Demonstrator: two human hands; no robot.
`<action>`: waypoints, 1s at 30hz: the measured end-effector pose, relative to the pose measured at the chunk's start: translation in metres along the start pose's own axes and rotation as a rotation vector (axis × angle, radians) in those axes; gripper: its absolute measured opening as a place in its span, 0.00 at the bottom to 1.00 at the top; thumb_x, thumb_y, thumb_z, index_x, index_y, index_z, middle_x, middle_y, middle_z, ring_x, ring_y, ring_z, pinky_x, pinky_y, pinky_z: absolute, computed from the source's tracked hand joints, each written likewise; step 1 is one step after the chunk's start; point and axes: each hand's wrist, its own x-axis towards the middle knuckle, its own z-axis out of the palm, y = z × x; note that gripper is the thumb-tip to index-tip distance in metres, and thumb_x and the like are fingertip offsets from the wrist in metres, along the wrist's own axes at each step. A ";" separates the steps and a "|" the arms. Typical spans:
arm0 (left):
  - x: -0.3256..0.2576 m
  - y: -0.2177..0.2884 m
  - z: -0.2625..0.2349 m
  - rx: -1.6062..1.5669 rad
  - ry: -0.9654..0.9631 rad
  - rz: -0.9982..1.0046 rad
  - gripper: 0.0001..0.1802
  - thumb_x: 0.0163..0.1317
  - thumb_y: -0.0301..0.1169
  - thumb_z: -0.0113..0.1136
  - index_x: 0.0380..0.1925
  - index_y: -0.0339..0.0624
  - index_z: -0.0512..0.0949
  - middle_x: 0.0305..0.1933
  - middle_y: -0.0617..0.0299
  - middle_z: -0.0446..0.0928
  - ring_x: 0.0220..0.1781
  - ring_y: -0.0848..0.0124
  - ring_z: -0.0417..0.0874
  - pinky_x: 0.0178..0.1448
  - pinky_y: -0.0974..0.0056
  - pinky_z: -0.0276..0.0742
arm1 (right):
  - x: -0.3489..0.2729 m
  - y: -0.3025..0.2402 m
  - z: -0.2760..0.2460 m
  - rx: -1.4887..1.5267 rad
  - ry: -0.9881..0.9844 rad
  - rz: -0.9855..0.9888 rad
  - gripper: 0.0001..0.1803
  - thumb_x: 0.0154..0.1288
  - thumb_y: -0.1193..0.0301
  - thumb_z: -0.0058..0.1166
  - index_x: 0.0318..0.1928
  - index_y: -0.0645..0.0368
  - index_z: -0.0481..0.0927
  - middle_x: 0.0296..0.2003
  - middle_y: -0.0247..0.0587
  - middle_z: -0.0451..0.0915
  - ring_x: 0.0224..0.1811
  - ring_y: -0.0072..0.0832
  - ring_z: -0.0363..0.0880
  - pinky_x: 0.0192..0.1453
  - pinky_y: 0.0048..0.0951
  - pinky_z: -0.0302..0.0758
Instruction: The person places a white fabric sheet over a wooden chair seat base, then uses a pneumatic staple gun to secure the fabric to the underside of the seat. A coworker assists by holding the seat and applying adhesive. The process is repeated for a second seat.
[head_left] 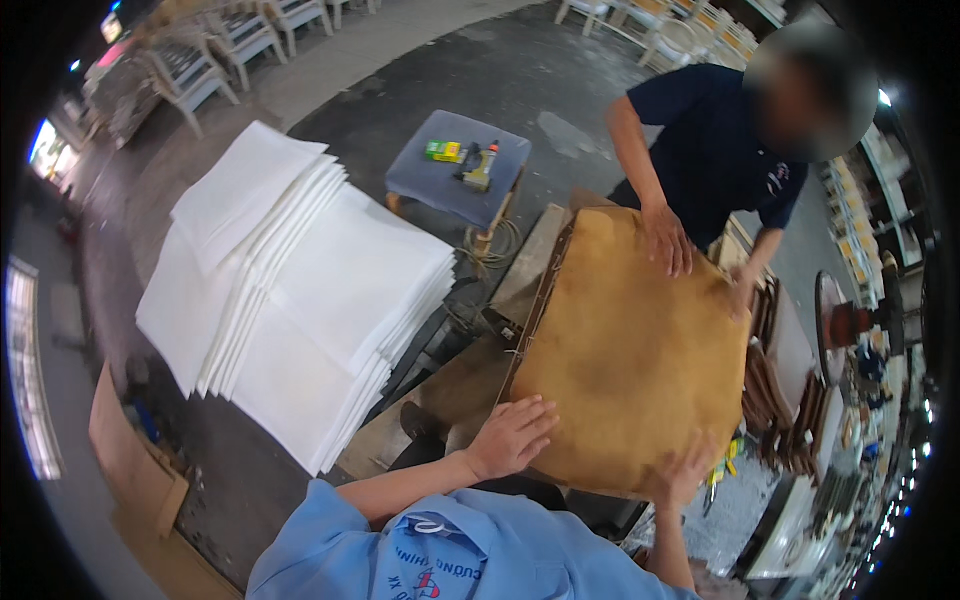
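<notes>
Pressing tan cushion flat, both hands spread open.
Your left hand (512,436) and right hand (686,470) rest on the cushion's (630,360) near edge, atop the worktop; a co-worker's hand (668,238) steadies the far edge. Keep pressure even.

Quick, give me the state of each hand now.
Left hand: open, flat on the tan cushion.
Right hand: open, fingers spread on the cushion's near edge.
</notes>
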 end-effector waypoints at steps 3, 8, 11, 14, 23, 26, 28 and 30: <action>0.043 -0.021 -0.015 -0.075 0.370 0.006 0.21 0.70 0.34 0.74 0.61 0.44 0.85 0.58 0.48 0.82 0.61 0.48 0.82 0.67 0.45 0.77 | -0.034 -0.110 0.018 0.193 -0.142 -0.251 0.42 0.81 0.54 0.56 0.88 0.54 0.63 0.90 0.58 0.52 0.94 0.63 0.41 0.91 0.73 0.38; 0.146 -0.071 -0.007 -0.278 0.314 -0.583 0.16 0.74 0.40 0.72 0.45 0.38 0.83 0.47 0.45 0.83 0.49 0.45 0.85 0.57 0.46 0.81 | -0.054 -0.224 0.020 0.238 -0.244 -0.322 0.41 0.77 0.53 0.62 0.86 0.48 0.70 0.89 0.51 0.57 0.94 0.60 0.43 0.90 0.73 0.36; 0.170 -0.093 0.004 -0.288 0.141 -0.599 0.20 0.76 0.43 0.69 0.40 0.35 0.79 0.41 0.44 0.82 0.45 0.44 0.83 0.52 0.45 0.78 | -0.042 -0.232 0.013 0.228 -0.281 -0.275 0.39 0.77 0.51 0.62 0.84 0.44 0.72 0.89 0.46 0.60 0.94 0.58 0.45 0.89 0.75 0.38; 0.172 -0.105 0.011 -0.440 0.138 -0.664 0.21 0.76 0.43 0.68 0.39 0.33 0.78 0.37 0.44 0.82 0.42 0.46 0.84 0.49 0.45 0.77 | -0.043 -0.230 0.014 0.255 -0.280 -0.276 0.39 0.77 0.51 0.63 0.84 0.42 0.74 0.88 0.44 0.62 0.93 0.56 0.47 0.89 0.74 0.38; 0.168 -0.114 0.019 -0.673 0.113 -0.766 0.17 0.81 0.37 0.64 0.49 0.30 0.85 0.44 0.54 0.88 0.47 0.68 0.84 0.55 0.58 0.79 | 0.042 -0.094 0.007 0.603 -0.060 0.272 0.38 0.82 0.51 0.58 0.87 0.45 0.67 0.89 0.52 0.59 0.91 0.57 0.54 0.89 0.72 0.48; 0.166 -0.107 0.021 -0.701 0.114 -0.776 0.15 0.86 0.36 0.58 0.53 0.31 0.83 0.51 0.55 0.87 0.50 0.68 0.83 0.58 0.59 0.79 | 0.128 0.018 0.001 0.092 0.013 0.610 0.40 0.87 0.50 0.50 0.91 0.42 0.56 0.90 0.45 0.56 0.92 0.55 0.53 0.87 0.66 0.59; 0.166 -0.103 0.025 -0.710 0.181 -0.718 0.16 0.88 0.36 0.56 0.55 0.32 0.83 0.54 0.55 0.87 0.53 0.68 0.83 0.60 0.59 0.79 | 0.152 0.063 0.007 0.061 -0.059 0.612 0.40 0.87 0.47 0.47 0.91 0.40 0.55 0.90 0.41 0.56 0.88 0.58 0.60 0.85 0.64 0.65; 0.167 -0.102 0.030 -0.738 0.233 -0.735 0.17 0.89 0.37 0.54 0.57 0.31 0.82 0.57 0.55 0.87 0.56 0.67 0.83 0.62 0.60 0.78 | 0.162 0.085 0.021 0.166 -0.272 0.652 0.40 0.87 0.45 0.46 0.91 0.38 0.54 0.90 0.40 0.56 0.85 0.61 0.66 0.84 0.64 0.67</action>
